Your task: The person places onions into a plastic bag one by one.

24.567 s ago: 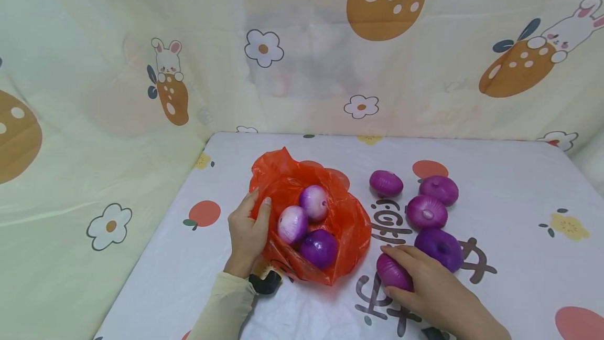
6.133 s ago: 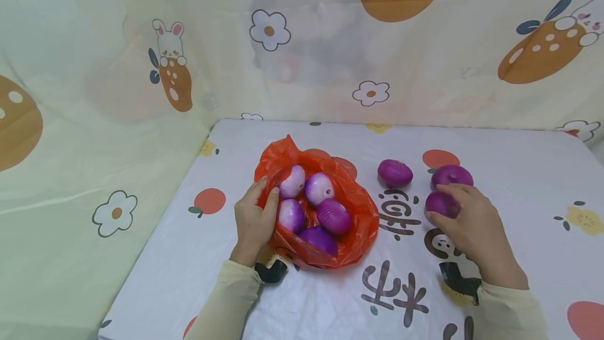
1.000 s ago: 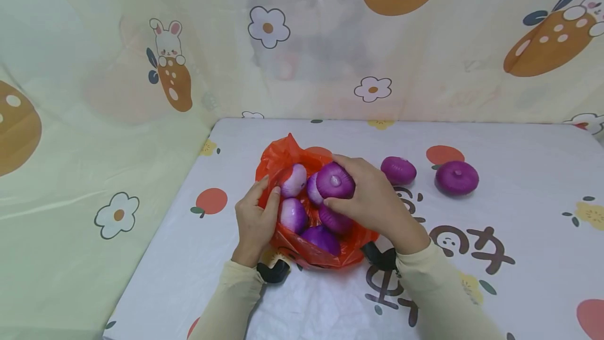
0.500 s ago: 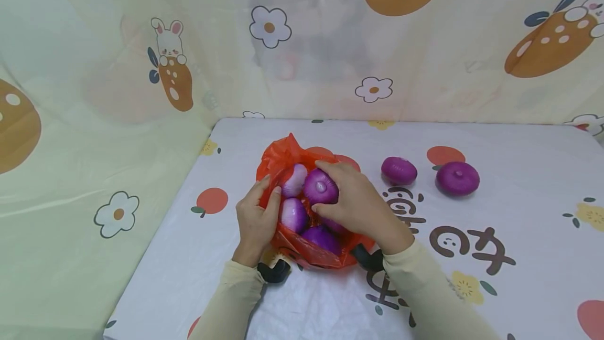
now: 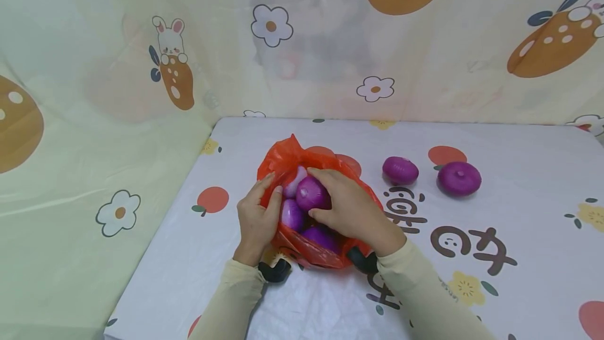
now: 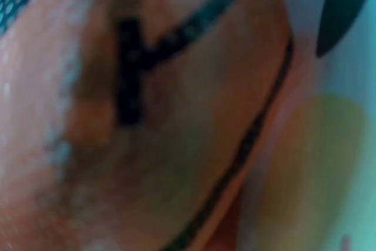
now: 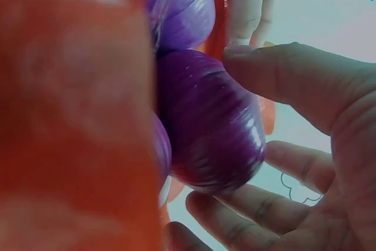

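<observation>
A red plastic bag [image 5: 302,256] lies spread on the table, its mouth up, with several purple and whitish onions inside. My left hand [image 5: 257,219] grips the bag's left rim, the thumb inside. My right hand [image 5: 351,209] reaches over the bag's right side and holds a purple onion [image 5: 312,193] on top of the others. In the right wrist view the thumb and fingers of that hand [image 7: 294,163] lie around this onion [image 7: 211,124], beside a lighter onion [image 7: 185,13]. The left wrist view shows only the blurred printed bag [image 6: 176,116] close up.
Two more purple onions, one [image 5: 400,170] just right of the bag and a flatter one [image 5: 460,178] farther right, rest on the patterned white tablecloth [image 5: 528,182]. A printed curtain [image 5: 316,67] hangs behind the table and along its left side.
Over the last second my right hand has moved left and slightly down with the onion, which now sits among those in the bag. Earlier it was at the onions on the right. My left hand stays put.
</observation>
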Motion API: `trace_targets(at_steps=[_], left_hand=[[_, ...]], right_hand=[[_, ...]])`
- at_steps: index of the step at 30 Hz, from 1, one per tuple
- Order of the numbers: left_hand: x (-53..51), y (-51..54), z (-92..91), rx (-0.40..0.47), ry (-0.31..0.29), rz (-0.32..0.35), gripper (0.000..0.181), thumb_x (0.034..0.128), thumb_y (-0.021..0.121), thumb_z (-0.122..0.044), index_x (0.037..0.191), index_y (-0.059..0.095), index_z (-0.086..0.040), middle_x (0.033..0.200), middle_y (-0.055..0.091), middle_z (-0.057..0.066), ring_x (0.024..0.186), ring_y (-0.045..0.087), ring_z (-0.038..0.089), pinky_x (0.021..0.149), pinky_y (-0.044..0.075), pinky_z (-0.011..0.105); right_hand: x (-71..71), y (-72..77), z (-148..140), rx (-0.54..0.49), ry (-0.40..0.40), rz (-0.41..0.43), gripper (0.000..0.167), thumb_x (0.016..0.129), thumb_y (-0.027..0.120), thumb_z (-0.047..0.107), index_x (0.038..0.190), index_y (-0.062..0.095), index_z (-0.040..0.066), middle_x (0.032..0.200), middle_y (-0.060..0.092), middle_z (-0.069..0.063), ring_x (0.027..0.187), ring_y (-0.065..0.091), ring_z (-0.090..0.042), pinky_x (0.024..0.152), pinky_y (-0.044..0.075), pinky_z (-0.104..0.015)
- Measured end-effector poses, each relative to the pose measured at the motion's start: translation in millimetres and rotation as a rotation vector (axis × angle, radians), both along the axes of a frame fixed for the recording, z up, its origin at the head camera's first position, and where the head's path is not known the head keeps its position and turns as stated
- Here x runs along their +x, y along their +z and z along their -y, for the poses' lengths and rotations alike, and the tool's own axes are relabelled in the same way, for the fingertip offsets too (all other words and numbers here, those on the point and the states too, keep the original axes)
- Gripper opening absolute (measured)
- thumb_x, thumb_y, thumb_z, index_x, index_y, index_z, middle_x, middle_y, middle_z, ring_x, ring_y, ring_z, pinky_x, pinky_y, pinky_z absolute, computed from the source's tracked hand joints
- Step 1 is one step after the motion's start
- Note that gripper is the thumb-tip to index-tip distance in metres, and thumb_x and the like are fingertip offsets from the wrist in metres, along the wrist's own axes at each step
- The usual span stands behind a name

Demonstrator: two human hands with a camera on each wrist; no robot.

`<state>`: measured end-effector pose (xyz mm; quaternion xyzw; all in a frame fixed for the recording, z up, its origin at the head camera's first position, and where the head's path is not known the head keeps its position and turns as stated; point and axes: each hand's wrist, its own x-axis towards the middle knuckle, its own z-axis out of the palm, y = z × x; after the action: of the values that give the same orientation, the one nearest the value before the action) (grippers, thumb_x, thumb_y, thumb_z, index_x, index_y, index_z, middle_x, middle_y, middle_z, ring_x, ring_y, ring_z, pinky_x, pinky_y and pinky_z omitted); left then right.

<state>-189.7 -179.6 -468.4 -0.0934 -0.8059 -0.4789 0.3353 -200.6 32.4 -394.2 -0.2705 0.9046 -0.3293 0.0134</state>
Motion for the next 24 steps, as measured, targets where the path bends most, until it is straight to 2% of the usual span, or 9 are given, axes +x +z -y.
trace_targets(at_steps=[11,16,21,24], left_hand=[[-1.2,-0.4,-0.4,-0.019,0.014,0.002,0.035,0.096,0.072,-0.009,0.129,0.071,0.002,0.127,0.073,0.017,0.123,0.068,0.033,0.105,0.053,0.048],[-1.2,0.0,-0.1,-0.022,0.026,0.032,0.034,0.096,0.073,-0.012,0.127,0.073,0.002,0.126,0.074,0.017,0.123,0.068,0.032,0.104,0.055,0.048],[-0.8,1.0,0.0,-0.009,0.048,0.074,0.032,0.0955,0.074,-0.013,0.124,0.075,0.001,0.123,0.075,0.015,0.122,0.069,0.03,0.102,0.056,0.047],[-0.5,0.7,-0.3,-0.003,0.058,0.084,0.029,0.0958,0.073,-0.012,0.122,0.076,0.0,0.122,0.075,0.015,0.121,0.07,0.031,0.101,0.056,0.048]], right_hand=[[4.8,1.8,-3,0.007,-0.006,0.005,0.079,0.088,0.085,0.025,0.156,0.047,0.009,0.152,0.055,-0.013,0.134,0.057,-0.034,0.101,0.056,-0.056],[6.9,1.9,-12,-0.034,-0.021,0.016,0.079,0.086,0.086,0.024,0.155,0.049,0.009,0.15,0.056,-0.012,0.128,0.06,-0.033,0.099,0.058,-0.052],[8.1,3.0,-28,-0.03,-0.076,0.058,0.08,0.087,0.084,0.025,0.157,0.046,0.011,0.154,0.053,-0.012,0.141,0.05,-0.036,0.106,0.051,-0.059],[7.5,3.7,-41,-0.041,-0.102,0.067,0.08,0.089,0.082,0.023,0.158,0.044,0.011,0.154,0.052,-0.014,0.142,0.048,-0.037,0.106,0.05,-0.062]])
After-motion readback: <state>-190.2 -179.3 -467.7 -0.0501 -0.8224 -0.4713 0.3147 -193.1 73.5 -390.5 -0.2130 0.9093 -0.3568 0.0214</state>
